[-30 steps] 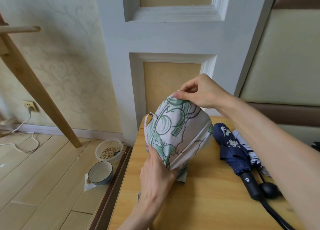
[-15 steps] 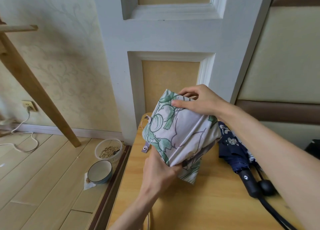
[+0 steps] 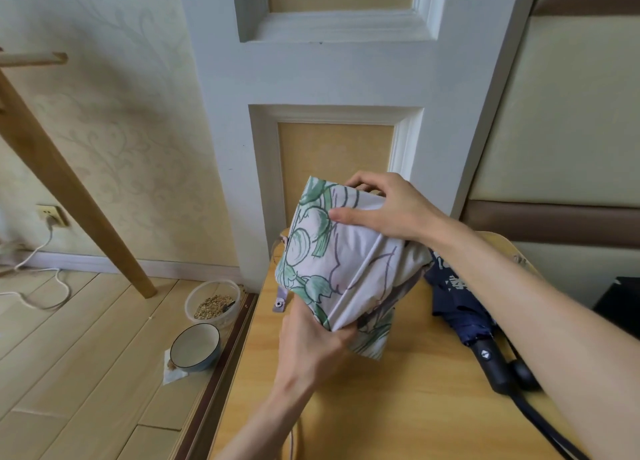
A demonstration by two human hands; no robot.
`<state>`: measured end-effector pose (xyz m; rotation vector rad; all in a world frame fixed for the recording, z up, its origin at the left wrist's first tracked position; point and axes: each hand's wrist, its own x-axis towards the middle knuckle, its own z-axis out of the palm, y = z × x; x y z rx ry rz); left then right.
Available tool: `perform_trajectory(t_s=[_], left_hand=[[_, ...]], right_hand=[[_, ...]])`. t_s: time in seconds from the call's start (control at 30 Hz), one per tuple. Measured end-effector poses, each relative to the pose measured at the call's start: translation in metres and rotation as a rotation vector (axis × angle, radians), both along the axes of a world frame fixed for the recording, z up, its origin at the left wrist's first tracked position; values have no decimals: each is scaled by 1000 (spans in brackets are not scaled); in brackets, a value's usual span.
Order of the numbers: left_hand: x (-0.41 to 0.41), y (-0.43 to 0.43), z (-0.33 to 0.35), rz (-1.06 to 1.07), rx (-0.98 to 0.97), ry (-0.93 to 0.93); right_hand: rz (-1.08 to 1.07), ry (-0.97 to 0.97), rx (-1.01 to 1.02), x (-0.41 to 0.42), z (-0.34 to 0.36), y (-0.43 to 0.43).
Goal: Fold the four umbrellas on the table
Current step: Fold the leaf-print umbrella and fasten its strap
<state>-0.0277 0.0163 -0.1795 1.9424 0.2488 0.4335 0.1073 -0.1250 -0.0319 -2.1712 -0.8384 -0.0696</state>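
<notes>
1. Left hand (image 3: pixel 311 341) is gripping the lower, bunched end of the pale fabric umbrella printed with green leaves (image 3: pixel 339 265), fingers wrapped round the cloth, holding it up over the light wooden table (image 3: pixel 398 407).
2. Right hand (image 3: pixel 388 210), just above and beyond the left, is pinching the canopy's top edge, thumb flat on the front panel and fingers curled over the rim.
3. The step in hand is probably wrapping the pleats round the shaft. It is calling for a firm lower grip while the upper hand is smoothing each panel the same way.
4. A lilac snap strap (image 3: pixel 280 302) is hanging just left of the left hand and should be left outside the wrap.
5. A dark navy folded umbrella with a black handle (image 3: pixel 453 303) is lying under the right forearm, where a sweeping arm could be nudging it.
</notes>
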Motion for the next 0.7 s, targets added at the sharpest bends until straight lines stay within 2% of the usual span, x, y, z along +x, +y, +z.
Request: perform_trajectory(t_s=[0.1, 0.23, 0.4, 0.53, 0.7], left_hand=[[0, 2, 2, -44, -79, 21], [-1, 4, 14, -93, -269, 46], [-4, 1, 26, -269, -267, 81], [-13, -1, 35, -399, -257, 130], [-13, 8, 39, -544, -338, 306]], right_hand=[[-8, -3, 35, -3, -2, 5], [44, 218, 84, -9, 5, -23], [37, 371, 139, -11, -5, -34], [-38, 310, 233, -10, -8, -25], [-137, 229, 370, -14, -16, -21]])
